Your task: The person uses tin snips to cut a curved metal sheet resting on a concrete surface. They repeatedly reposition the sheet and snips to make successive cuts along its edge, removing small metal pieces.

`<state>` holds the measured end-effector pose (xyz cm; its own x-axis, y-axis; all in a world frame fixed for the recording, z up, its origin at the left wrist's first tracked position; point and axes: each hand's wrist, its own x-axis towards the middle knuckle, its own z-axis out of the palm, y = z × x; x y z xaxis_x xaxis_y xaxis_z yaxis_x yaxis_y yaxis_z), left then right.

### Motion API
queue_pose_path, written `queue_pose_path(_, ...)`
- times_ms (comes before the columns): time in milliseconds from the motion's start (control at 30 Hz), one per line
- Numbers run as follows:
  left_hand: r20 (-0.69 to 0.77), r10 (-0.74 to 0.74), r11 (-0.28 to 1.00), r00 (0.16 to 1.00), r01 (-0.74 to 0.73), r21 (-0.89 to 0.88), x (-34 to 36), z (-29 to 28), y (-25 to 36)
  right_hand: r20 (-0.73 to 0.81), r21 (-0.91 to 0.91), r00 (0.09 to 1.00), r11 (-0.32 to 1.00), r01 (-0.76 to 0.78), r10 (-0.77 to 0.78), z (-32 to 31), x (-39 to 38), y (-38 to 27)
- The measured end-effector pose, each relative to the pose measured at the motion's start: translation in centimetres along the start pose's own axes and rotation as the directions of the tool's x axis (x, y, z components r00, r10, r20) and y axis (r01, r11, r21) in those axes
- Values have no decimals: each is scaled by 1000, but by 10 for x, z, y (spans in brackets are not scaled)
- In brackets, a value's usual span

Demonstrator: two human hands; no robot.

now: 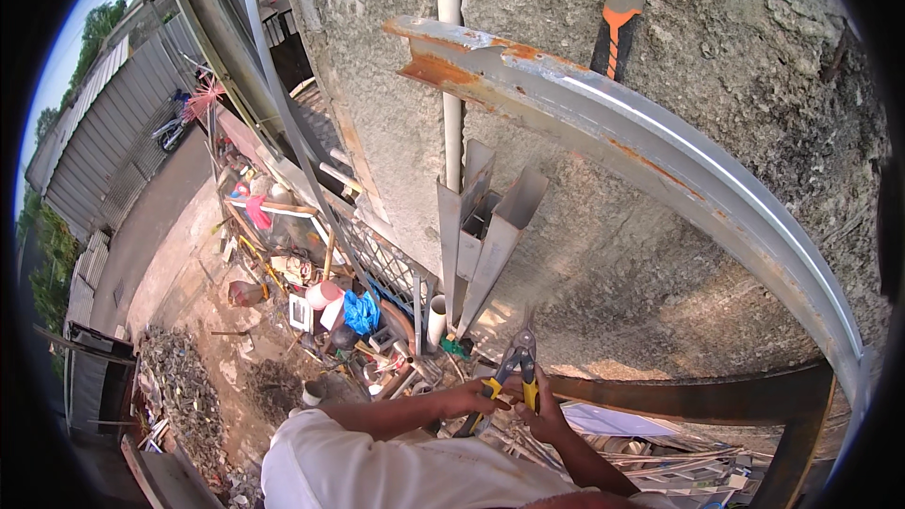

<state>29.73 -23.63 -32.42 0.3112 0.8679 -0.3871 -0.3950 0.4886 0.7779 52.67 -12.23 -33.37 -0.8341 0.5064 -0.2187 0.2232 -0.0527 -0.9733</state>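
A pair of tin snips (518, 358) with dark metal jaws and yellow-and-black handles is held out in front of my body, its jaws pointing up and away. My left hand (466, 399) closes around the left handle, whose black end sticks out below the fingers. On the other handle my right hand (544, 414) is closed, with the thumb side facing the left hand. The jaws have nothing visible between them and stand before the rough concrete wall (603, 292). Some of the fingers of both hands are hidden.
A rusty steel channel beam (650, 141) curves across the wall at the right. Upright metal channels (488, 236) lean near a white pipe (451, 132). Below left lie mixed scrap, a blue plastic bag (360, 312) and a rubble heap (179, 396). Scrap strips (679, 462) lie below right.
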Motion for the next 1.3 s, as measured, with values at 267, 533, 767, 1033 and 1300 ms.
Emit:
queue_pose_path(267,346,494,840,798,-335,-426,25,54,114,-26,-197,883,869,455,-468,-79,-28,-129)
queue_pose_path(533,445,724,689,527,-514,-511,34,107,222,-42,-606,326,283,743,-944,-78,20,-271)
queue_pose_path(767,603,707,574,368,-797,-187,23,105,257,205,-578,246,86,812,-947,-68,37,-392)
queue_pose_path(1033,511,858,-177,-46,-962,210,-74,22,341,193,-705,408,163,690,-893,-42,65,-530)
queue_pose_path(1300,513,733,-681,-447,-480,553,-111,39,456,66,-858,502,208,469,-862,-12,121,-598)
